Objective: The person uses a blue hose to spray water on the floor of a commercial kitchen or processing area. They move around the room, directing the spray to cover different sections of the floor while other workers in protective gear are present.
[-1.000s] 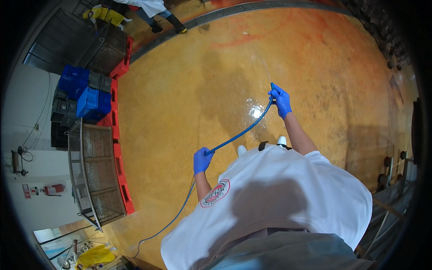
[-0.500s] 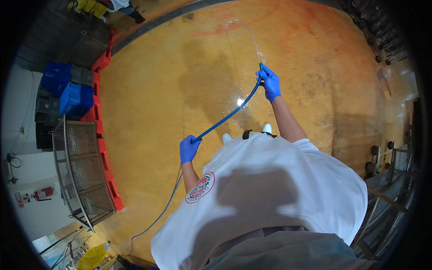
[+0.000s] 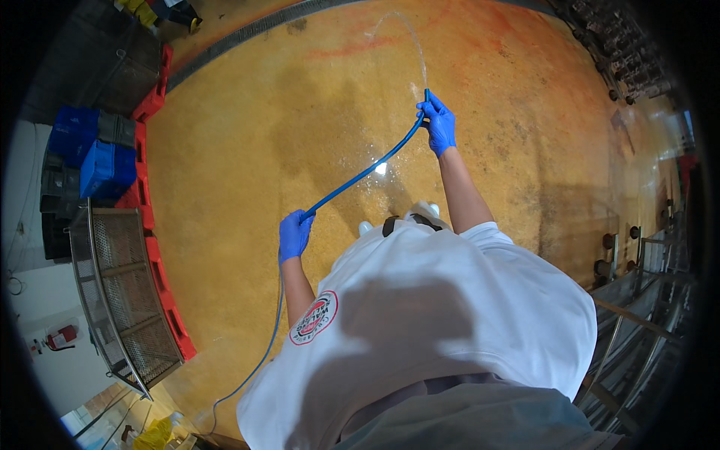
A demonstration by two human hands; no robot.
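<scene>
The right hand point(image 3: 439, 126) clasps the blue hose point(image 3: 345, 187) just behind its tip point(image 3: 427, 94), and the left hand point(image 3: 295, 235) is wrapped around it farther back, above the yellow floor point(image 3: 225, 187). Water point(image 3: 422, 56) now curves leftward, unlike the faint, straighter stream of 1 second ago; a co-worker point(image 3: 175, 11) at upper left is now mostly out of view.

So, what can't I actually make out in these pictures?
In the head view:
Long, flexible blue hose: the stretch inside the blue-gloved left hand, covered by its grip; the other end, lost near the lower-left edge.
White shoes: mostly hidden by the wearer's loose white top.
Co-worker in blue trousers: upper body cut off by the top edge.
Red fire extinguisher: label too small.
</scene>
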